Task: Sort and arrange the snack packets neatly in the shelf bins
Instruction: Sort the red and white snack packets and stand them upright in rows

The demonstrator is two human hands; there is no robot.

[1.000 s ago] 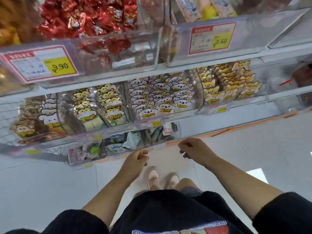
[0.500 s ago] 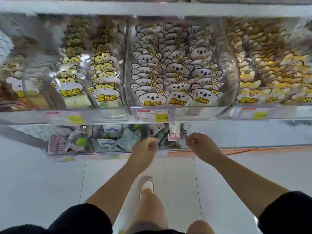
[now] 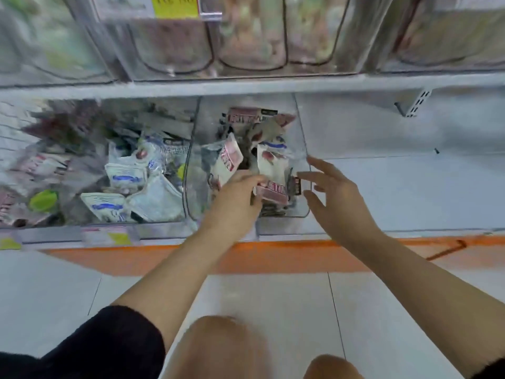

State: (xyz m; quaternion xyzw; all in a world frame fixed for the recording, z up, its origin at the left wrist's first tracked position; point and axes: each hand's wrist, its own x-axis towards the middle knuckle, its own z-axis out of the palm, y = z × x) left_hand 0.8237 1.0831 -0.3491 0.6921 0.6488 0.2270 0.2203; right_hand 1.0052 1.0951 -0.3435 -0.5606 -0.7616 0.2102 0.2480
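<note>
A clear bin [image 3: 302, 138] on the bottom shelf holds several jumbled white and pink snack packets [image 3: 228, 158]. My left hand [image 3: 235, 199] reaches into this bin, its fingers curled around a white and pink packet [image 3: 270, 170] near the front. My right hand [image 3: 332, 192] hovers at the bin's right front corner with its fingers spread and nothing in it. The neighbouring bin on the left [image 3: 188, 165] holds white and blue packets [image 3: 125, 176] lying in disorder.
Above, a white shelf edge [image 3: 273, 84] carries clear bins [image 3: 169, 45], blurred, with a yellow price tag [image 3: 175, 6]. To the right of the bin the bottom shelf [image 3: 396, 187] is bare. An orange base strip [image 3: 273, 258] runs below. My knees [image 3: 218, 348] are low in view.
The view has dropped from the middle shelf to the bottom shelf, which now looks much closer. My left hand went into the bin and took a packet. My right hand opened from a fist.
</note>
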